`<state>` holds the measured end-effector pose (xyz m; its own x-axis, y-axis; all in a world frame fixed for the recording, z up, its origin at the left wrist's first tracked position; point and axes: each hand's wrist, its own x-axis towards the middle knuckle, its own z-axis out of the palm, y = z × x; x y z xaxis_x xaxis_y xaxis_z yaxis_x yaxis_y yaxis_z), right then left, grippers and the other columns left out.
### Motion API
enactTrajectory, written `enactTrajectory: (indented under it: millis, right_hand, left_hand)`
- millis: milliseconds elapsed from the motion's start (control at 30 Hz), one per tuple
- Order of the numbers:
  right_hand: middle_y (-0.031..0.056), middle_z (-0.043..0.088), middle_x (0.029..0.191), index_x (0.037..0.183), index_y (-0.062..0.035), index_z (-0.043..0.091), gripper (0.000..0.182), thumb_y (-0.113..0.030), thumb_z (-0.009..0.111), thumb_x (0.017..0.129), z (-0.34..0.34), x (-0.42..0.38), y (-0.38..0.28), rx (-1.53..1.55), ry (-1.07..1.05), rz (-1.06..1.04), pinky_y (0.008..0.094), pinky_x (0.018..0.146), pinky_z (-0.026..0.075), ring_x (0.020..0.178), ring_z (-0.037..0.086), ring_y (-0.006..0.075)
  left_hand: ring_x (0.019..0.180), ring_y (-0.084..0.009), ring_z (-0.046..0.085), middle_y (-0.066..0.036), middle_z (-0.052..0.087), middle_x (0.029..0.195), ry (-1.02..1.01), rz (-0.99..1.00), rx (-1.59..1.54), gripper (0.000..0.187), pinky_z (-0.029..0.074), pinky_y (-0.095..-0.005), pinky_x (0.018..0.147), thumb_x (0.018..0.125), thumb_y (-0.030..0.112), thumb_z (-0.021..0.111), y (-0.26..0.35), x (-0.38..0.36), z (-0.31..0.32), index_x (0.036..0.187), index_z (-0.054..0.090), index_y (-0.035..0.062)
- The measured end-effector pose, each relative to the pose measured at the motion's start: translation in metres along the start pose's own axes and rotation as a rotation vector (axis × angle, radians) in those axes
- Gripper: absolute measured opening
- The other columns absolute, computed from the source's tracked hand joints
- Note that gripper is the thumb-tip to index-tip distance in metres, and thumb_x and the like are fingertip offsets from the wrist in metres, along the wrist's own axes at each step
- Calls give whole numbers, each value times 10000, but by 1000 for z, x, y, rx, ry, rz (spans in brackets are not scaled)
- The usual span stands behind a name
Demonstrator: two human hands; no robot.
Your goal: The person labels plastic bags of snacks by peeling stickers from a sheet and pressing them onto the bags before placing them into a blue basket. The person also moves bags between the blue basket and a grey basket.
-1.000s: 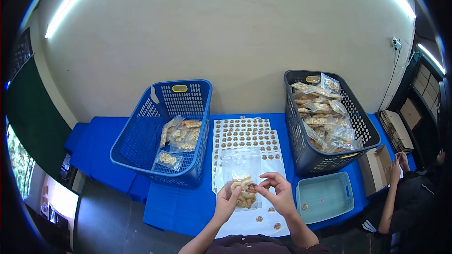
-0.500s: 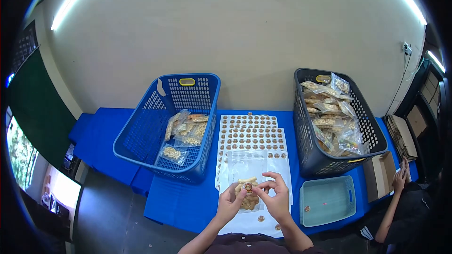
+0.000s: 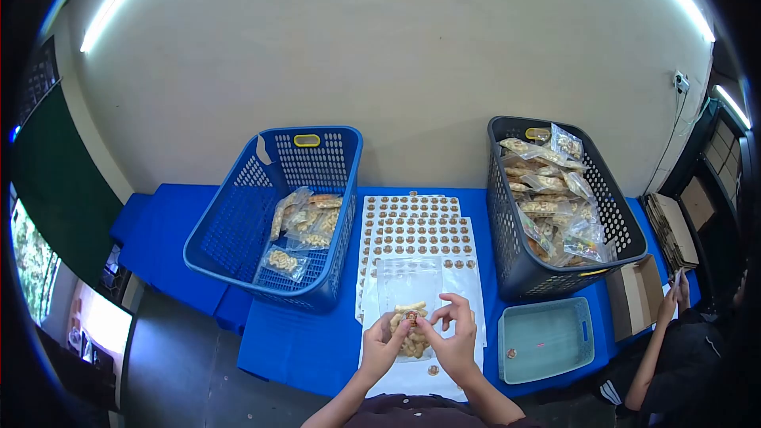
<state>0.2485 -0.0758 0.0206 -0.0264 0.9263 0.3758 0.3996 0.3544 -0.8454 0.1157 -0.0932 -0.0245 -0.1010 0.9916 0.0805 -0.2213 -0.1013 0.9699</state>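
Note:
A clear plastic bag of pale snack sticks (image 3: 414, 342) lies over the sticker sheets, its upper part flat and unfilled. My left hand (image 3: 382, 345) grips the bag's left side, thumb on the front. On the bag's front is a small round brown sticker (image 3: 411, 317), with both thumbs at its edges. My right hand (image 3: 453, 341) is closed, its thumb at the sticker's right side and its index finger bent and raised. Sheets with rows of round stickers (image 3: 420, 226) spread beneath and beyond the bag. One loose sticker (image 3: 433, 370) shows near the front.
A blue basket (image 3: 208, 250) with several filled bags stands left. On the right is a dark basket (image 3: 507, 250) heaped with bags. A pale green tray (image 3: 547, 376) holds a round sticker. Beside it are an open cardboard box (image 3: 626, 301) and another person's arm (image 3: 652, 357).
The sticker now sits lower against the bag, under both thumbs. My right thumb has come closer to the left one. The view has shifted slightly; the other person's hands have turned.

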Motion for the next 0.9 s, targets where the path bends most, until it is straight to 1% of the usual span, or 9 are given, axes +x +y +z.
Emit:
enactTrajectory:
  millis: [67,167,267,367,467,567,667,767,900]
  right_hand:
    - [56,560,804,1088,-18,415,496,-99,699,689,4,-1,3,56,100,56,192,619,361,627,433,75]
    - [52,520,878,1061,-10,442,463,-127,706,699,11,-1,9,383,132,69,201,659,380,730,463,71]
    - [32,545,838,978,0,502,335,-133,685,732,13,0,19,411,-88,155,201,673,403,748,495,61]
    - [21,569,790,887,4,548,200,-122,649,769,8,-1,11,606,-78,277,195,654,419,730,517,52]
    - [23,588,754,839,1,565,127,-97,625,785,5,-4,13,635,-27,276,190,618,422,672,522,52]
    - [26,590,770,836,0,566,123,-92,627,781,6,-8,23,625,-56,263,190,627,421,690,525,52]
    - [24,589,768,831,-1,567,120,-89,630,779,2,-4,23,687,-131,298,193,625,421,690,523,50]
    - [18,587,764,834,-4,571,118,-99,621,787,4,-3,19,597,-130,235,198,629,422,683,518,50]
    - [25,581,793,867,-3,565,140,-119,607,802,5,-4,21,693,-120,299,198,671,414,733,519,59]
  left_hand:
    - [735,-54,545,-60,601,857,24,3,-42,278,444,-181,619,851,156,555,5,0,3,1022,521,-60]
    - [720,-45,541,-50,599,840,40,-29,-11,265,441,-174,606,852,149,554,13,-1,4,1012,523,-60]
    - [711,-38,541,-39,597,827,-22,-7,71,253,440,-170,599,851,141,554,0,-3,-1,1008,523,-55]
    - [719,-36,542,-32,593,826,-71,-37,-63,253,440,-167,600,847,139,560,0,-5,4,1013,521,-47]
    - [731,-42,544,-30,593,839,-155,-43,-40,255,439,-173,608,842,137,567,5,-6,5,1022,519,-37]
    - [743,-47,544,-27,593,853,-257,-75,-15,269,441,-181,622,837,142,575,22,-4,1,1039,514,-25]
    - [774,-55,558,-50,603,868,-274,-115,59,278,447,-189,644,837,153,570,22,1,-3,1036,523,-35]
    - [749,-45,556,-29,614,815,-169,-130,29,227,444,-186,625,839,159,565,15,4,1,993,567,-7]
    - [612,-24,523,2,598,673,-97,-50,198,200,408,-179,515,825,204,587,12,7,2,883,599,13]
